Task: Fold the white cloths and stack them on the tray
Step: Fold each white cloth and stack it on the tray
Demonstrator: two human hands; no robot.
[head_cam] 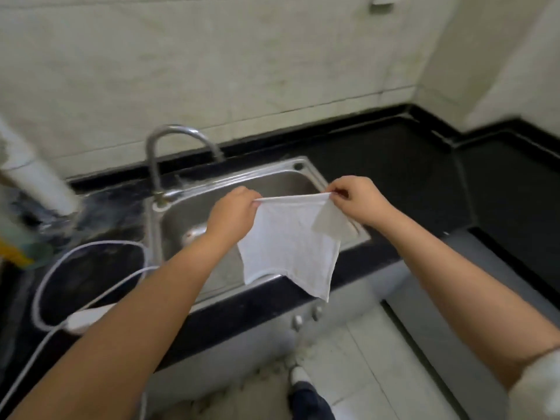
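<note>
A white cloth (288, 241) hangs in the air over the steel sink (272, 177), stretched along its top edge between both hands. My left hand (233, 210) pinches the cloth's upper left corner. My right hand (357, 198) pinches the upper right corner, where a small flap folds over toward me. The lower edge of the cloth dangles past the counter's front edge. No tray is in view.
A curved chrome faucet (169, 147) rises at the sink's back left. The black countertop (409, 165) runs right into the corner. A white cable (60, 268) and a white adapter (88, 319) lie on the counter at left. A white cylinder (39, 177) stands blurred at far left.
</note>
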